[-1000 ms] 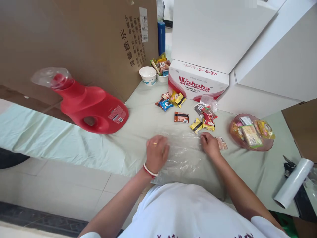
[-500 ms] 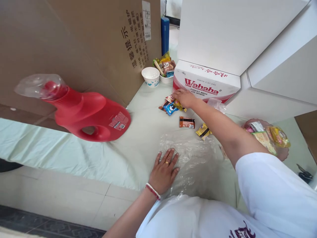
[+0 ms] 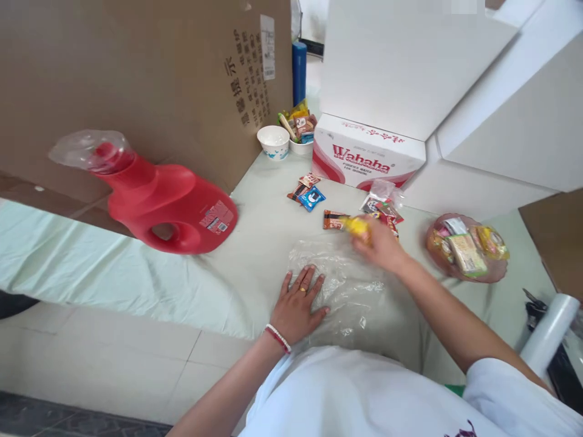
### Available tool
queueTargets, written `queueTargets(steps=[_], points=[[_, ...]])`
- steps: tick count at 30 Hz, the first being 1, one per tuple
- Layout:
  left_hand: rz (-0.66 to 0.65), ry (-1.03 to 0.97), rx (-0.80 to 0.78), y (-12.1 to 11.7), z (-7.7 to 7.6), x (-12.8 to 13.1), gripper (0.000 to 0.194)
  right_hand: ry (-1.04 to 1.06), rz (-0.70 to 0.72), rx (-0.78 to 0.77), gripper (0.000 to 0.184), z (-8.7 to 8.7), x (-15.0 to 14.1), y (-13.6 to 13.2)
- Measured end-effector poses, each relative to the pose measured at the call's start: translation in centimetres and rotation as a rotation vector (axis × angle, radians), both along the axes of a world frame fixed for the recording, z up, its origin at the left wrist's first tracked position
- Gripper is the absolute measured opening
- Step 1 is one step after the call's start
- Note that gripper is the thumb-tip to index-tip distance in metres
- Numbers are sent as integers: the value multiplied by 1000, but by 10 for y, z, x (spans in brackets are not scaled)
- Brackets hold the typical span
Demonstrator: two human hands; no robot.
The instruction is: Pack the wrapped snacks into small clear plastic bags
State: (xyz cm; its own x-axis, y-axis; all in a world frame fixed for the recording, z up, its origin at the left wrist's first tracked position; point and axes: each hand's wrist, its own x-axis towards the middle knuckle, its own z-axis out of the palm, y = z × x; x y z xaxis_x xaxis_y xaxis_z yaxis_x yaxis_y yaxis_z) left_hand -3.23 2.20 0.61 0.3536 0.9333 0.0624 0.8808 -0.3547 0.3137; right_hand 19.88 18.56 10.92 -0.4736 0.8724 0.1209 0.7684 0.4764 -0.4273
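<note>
My left hand (image 3: 298, 301) lies flat with fingers spread on the left edge of a clear plastic sheet (image 3: 353, 291) spread on the pale green table. My right hand (image 3: 380, 244) hovers over the sheet's far edge, closed on a yellow snack packet (image 3: 356, 226), blurred by motion. Beyond it lie loose packets: a brown one (image 3: 331, 219), a blue one (image 3: 312, 198) and a red cluster (image 3: 386, 210).
A red detergent jug (image 3: 170, 204) lies at the left before a big cardboard sheet (image 3: 136, 79). A Wahaha box (image 3: 364, 156), a white cup (image 3: 273, 140) and a bowl of snacks (image 3: 300, 130) stand behind. A pink dish of snacks (image 3: 467, 250) and a film roll (image 3: 546, 334) are right.
My right hand drew back from the far packets near the box, carrying a yellow packet toward the plastic sheet. My left hand stayed flat on the sheet.
</note>
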Motion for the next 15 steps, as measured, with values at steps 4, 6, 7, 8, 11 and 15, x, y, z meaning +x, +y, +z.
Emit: queueTargets(steps=[4, 6, 7, 8, 11, 15], points=[[18, 32, 25, 0, -3, 2, 78, -166, 167, -134, 61, -24, -28, -83], [58, 38, 54, -1, -7, 1, 88, -220, 189, -164, 67, -39, -29, -108], [70, 39, 68, -2, -9, 0, 94, -217, 210, -176, 70, -47, -24, -117], [72, 41, 78, -4, -11, -1, 98, -199, 235, -185, 72, -53, -17, -123], [48, 58, 74, -7, -15, -7, 98, -148, 239, -172, 62, -64, 10, -135], [82, 99, 32, -6, -15, -11, 97, -96, 11, -110, 48, -60, 34, -135]])
